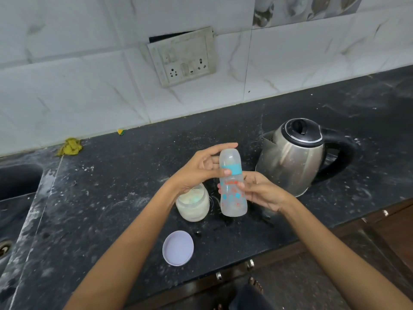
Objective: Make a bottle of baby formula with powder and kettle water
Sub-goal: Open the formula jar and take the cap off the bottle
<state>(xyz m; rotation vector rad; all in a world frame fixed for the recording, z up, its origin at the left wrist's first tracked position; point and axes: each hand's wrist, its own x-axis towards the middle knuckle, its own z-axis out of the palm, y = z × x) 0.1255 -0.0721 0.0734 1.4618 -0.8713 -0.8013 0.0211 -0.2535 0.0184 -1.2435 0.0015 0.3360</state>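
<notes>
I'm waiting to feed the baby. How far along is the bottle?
Done: the powder jar is open, its lid lying on the counter. In hand: the bottle is capped, the right hand holding its body and the left hand at the collar. Left: uncapping, adding powder and water from the kettle. Nothing inside shows clearly.

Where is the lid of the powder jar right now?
In the head view, the round lilac plastic lid lies flat on the black stone counter near its front edge, just in front of the open clear powder jar, under the left forearm.
</notes>
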